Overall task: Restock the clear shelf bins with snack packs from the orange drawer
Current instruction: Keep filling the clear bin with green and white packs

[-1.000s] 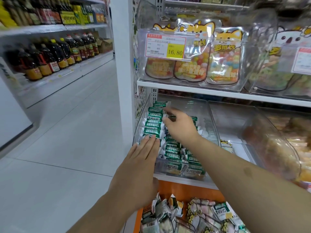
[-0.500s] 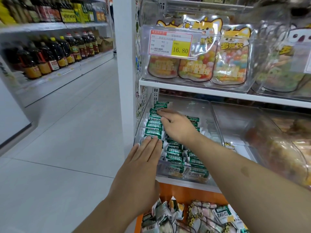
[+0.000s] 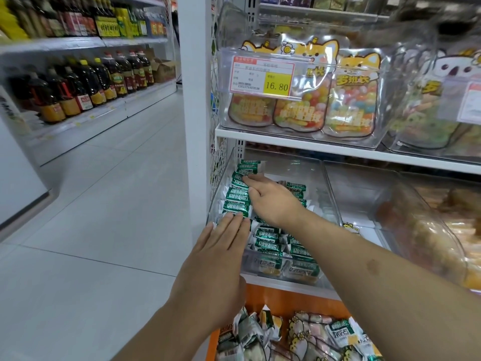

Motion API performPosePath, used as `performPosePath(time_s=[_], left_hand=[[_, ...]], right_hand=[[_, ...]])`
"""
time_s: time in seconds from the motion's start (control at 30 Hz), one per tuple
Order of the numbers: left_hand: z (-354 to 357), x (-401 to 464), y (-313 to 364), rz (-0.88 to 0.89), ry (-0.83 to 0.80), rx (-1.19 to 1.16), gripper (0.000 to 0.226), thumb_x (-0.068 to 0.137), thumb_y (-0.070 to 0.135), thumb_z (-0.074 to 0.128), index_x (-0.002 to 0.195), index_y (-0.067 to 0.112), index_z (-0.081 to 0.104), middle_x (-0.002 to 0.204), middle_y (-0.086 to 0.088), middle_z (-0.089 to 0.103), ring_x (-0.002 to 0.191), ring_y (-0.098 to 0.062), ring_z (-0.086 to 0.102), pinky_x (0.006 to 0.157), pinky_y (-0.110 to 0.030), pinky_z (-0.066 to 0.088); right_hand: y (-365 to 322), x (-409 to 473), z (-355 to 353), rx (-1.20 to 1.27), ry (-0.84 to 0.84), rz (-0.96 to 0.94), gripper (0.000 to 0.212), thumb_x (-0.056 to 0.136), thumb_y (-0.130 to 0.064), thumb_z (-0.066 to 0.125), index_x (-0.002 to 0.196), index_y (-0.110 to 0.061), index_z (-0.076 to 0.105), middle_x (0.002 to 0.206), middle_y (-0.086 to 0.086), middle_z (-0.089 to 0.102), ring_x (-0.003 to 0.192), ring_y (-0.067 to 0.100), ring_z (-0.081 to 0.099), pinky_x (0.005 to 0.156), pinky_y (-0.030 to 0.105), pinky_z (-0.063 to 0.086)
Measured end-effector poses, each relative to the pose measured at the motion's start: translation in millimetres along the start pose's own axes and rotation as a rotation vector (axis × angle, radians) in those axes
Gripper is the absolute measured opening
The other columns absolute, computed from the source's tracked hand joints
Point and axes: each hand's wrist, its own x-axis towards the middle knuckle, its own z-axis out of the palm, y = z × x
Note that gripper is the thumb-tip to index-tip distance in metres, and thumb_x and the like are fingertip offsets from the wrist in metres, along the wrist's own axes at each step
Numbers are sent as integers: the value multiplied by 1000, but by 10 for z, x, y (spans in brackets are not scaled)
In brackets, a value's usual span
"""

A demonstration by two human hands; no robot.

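Two hands — left hand [image 3: 216,259], right hand [image 3: 273,201] — press green packs [image 3: 238,194].

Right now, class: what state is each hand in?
Left hand: open, straight fingers on green snack packs.
Right hand: open, fingers on the packs.

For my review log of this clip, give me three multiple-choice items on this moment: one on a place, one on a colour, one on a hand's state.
1. Where do the green snack packs lie?
A. in the clear bin on the lower shelf
B. on the floor
C. on the top shelf

2. What colour is the drawer below that bin?
A. blue
B. orange
C. black

3. How is the left hand?
A. fist round a bottle
B. fingers straight, resting at the bin's front left
C. out of view

Key: 1 A, the packs fill rows inside the clear bin. 2 B, its front edge shows orange. 3 B, the fingers lie flat and hold nothing.
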Motion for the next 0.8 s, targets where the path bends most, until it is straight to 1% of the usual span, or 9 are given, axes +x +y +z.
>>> performPosePath(time_s=[0.07,0.17,0.23,0.3,0.4,0.5,0.6,0.7,0.8], left_hand=[[3,0,10,-6,-4,-10,97,99,22,49,160,31,-27,168,11,-31,150,-8,-35,112,-30,-31],[21,-9,-17,2,-22,-13,102,96,23,52,161,31,-27,167,11,-33,147,-7,-39,107,-26,-33],[28,-14,-38,10,-32,-11,107,94,24,56,161,30,-27,167,11,-34,144,-6,-41,105,-25,-34],[24,-17,-31,6,-29,-11,110,92,23,59,161,30,-27,168,11,-33,144,-5,-40,108,-26,-32],[-1,-26,20,-10,-27,-2,109,93,21,58,160,30,-27,168,9,-31,145,-7,-37,113,-31,-28],[-16,-35,40,-21,-20,8,107,94,20,56,160,29,-27,169,9,-30,146,-7,-36,116,-33,-26],[-28,-16,61,-32,-1,23,103,96,23,55,162,30,-23,171,9,-26,154,-10,-30,118,-36,-26],[-28,8,72,-36,22,9,101,97,23,55,163,30,-20,172,9,-23,156,-11,-26,117,-36,-27],[-5,20,46,-22,25,3,99,98,22,53,163,28,-21,171,8,-24,156,-11,-27,118,-33,-26]], right_hand=[[6,-6,16,10,-12,4,50,113,-36,25,162,-35,35,171,-14,25,156,18,29,127,33,23],[25,-5,-6,16,-30,1,51,114,-36,25,163,-33,33,173,-12,22,158,16,23,126,29,16],[36,-12,-21,23,-33,-5,51,114,-38,24,164,-34,32,174,-11,19,159,15,19,127,30,12],[42,-38,-17,79,-20,0,51,113,-39,26,164,-38,30,175,-10,16,160,15,16,129,34,11],[78,-112,9,118,20,-18,51,113,-38,29,163,-43,27,175,-12,13,161,14,13,130,35,11],[87,-152,-26,82,14,-58,51,113,-39,29,164,-42,25,175,-14,12,161,14,9,132,38,8],[29,-82,-91,93,-13,-46,52,113,-45,27,165,-41,24,175,-13,12,162,15,6,131,39,6],[-49,20,-55,0,-91,-48,57,113,-50,22,167,-37,15,176,-13,6,162,15,2,131,43,6],[-57,66,33,-67,-87,-26,58,112,-49,20,168,-35,11,175,-14,3,162,15,1,131,49,6]])
